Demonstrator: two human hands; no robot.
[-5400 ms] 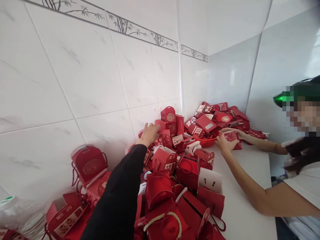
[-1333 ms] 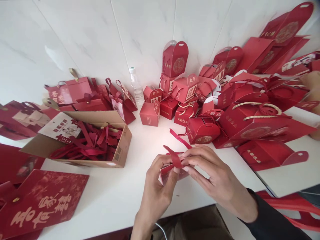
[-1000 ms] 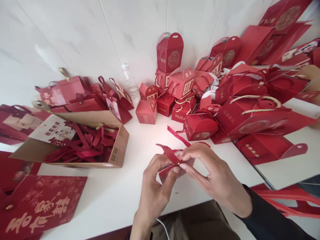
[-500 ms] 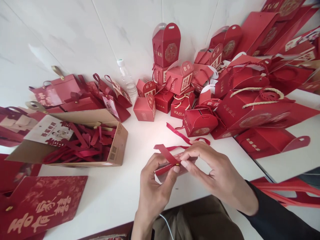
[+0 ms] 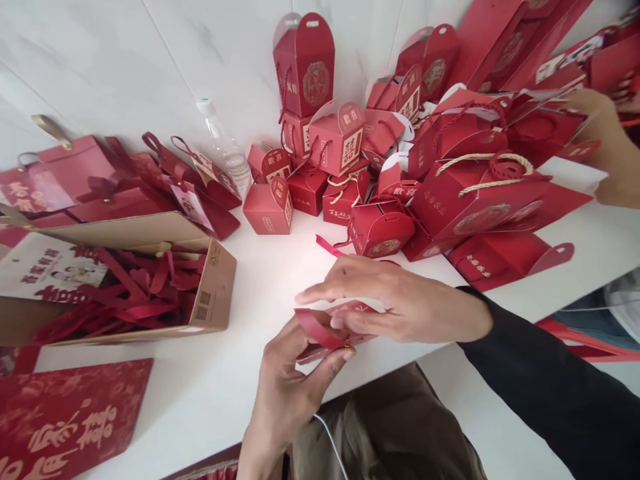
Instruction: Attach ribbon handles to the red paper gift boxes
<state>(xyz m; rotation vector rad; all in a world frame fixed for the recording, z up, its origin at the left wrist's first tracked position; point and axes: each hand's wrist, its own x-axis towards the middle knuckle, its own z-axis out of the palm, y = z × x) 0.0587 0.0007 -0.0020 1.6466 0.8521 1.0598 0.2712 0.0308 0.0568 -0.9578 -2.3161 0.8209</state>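
Observation:
Near the table's front edge, my left hand [image 5: 290,380] is closed around a small red gift box [image 5: 311,352], with its thumb along the near side. A red ribbon [image 5: 316,328] stands up from the box in a curved strip, a small gold stud at its base. My right hand [image 5: 395,300] lies over the box with its fingers stretched out to the left past the ribbon. Its thumb touches the ribbon or the box beside it; which one I cannot tell. Part of the box is hidden behind both hands. A loose red ribbon [image 5: 327,245] lies just beyond my right hand.
A cardboard box [image 5: 215,293] of red ribbons stands left, with a flat red printed bag [image 5: 75,407] before it. Red gift boxes [image 5: 305,67] pile up at the back and right. A plastic bottle [image 5: 220,140] stands by the wall; red bags [image 5: 80,167] lean nearby.
The view has shifted to the right. My right hand has moved left across the box, its fingers now stretched out past the ribbon. The ribbon's upper part now curves over. My left hand keeps its hold.

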